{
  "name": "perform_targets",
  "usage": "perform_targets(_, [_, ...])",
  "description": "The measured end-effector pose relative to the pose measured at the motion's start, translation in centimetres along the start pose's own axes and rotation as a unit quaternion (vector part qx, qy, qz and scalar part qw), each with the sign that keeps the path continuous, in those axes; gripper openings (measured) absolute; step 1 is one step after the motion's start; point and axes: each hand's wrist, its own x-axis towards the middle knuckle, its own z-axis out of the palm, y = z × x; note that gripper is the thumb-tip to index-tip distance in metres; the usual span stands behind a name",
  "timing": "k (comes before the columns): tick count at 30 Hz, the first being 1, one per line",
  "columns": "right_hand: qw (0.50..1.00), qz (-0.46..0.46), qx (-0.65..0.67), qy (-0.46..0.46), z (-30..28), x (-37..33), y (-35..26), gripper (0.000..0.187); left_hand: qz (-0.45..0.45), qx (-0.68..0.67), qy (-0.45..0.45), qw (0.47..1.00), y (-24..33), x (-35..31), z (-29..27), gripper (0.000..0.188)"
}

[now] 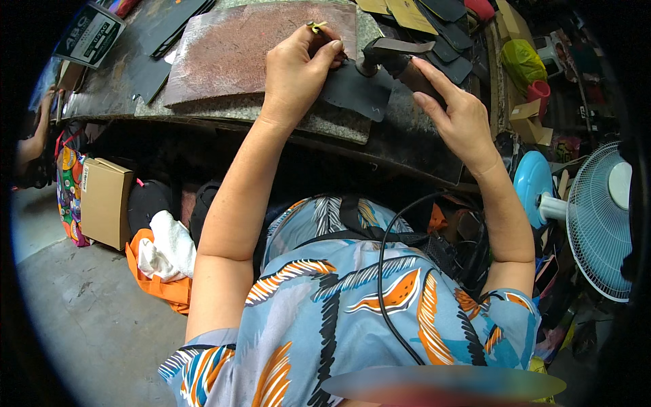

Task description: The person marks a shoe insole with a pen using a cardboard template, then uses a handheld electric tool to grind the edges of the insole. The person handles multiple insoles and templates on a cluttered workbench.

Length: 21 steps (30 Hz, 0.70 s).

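My left hand (pixel 296 71) is closed, with thumb and fingers pinched round a slim dark tool with a yellow end (pixel 316 26). Its lower part is hidden behind the fingers, so its kind cannot be made out. My right hand (pixel 461 117) holds the dark handle of a hammer (pixel 415 78), thumb and fingers lying along it. The hammer's head is just right of my left hand, over a flat black sheet piece (pixel 358 93). That piece lies on a speckled stone slab (pixel 332 127), beside the right end of a worn reddish-brown board (pixel 230 51).
More black pieces (pixel 444 51) and yellowish ones (pixel 407 15) lie at the back right; others (pixel 159 51) lie left. A labelled container (pixel 90 34) stands far left. Below are a cardboard box (pixel 106 203) and orange bag (pixel 163 288). A fan (pixel 603 224) stands at right.
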Motion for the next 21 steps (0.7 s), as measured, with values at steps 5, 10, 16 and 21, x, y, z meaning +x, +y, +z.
perform_targets(5, [1.0, 0.018, 0.005, -0.015, 0.4, -0.6, 0.8, 0.048, 0.008, 0.059, -0.011, 0.998, 0.2, -0.1, 0.2, 0.013])
perform_targets(10, [0.998, -0.033, 0.045, 0.04, -1.4, 0.7, -0.3, 0.046, 0.05, 0.143, 0.009, 0.988, 0.8, 0.0, 0.6, 0.013])
perform_targets(16, [0.927, -0.09, 0.306, 0.196, -6.8, 1.5, -2.2, 0.027, 0.21, 0.26, 0.011, 0.943, 1.5, 0.0, 1.8, 0.007])
perform_targets(21, [0.986, 0.046, 0.156, 0.025, -3.2, 0.5, -0.4, 0.047, 0.267, 0.281, 0.02, 0.922, 1.5, 0.0, 2.4, 0.007])
